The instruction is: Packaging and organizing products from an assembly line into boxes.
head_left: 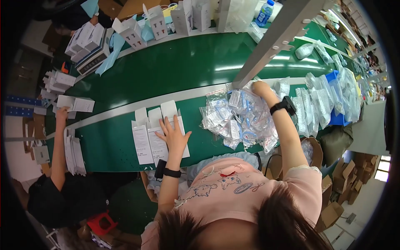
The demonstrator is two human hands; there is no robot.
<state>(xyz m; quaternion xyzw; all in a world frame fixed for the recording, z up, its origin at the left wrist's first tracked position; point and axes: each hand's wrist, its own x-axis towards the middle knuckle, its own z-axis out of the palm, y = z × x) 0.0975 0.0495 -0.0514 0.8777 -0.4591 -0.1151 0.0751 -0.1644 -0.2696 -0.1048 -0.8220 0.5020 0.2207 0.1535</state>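
And it's three open boxes (143, 143) up front, four upright boxes (182, 18) along the back, and a heap of small bags (235, 130) running well past ten, too tangled for an exact tally! Up top we have one bottle (264, 14), out to the right one blue bin (338, 118), and slanting through the scene one big post (273, 43)! Down at lower left there's one red stool (101, 224), and the wristbands (173, 172) come in at two, one per arm!
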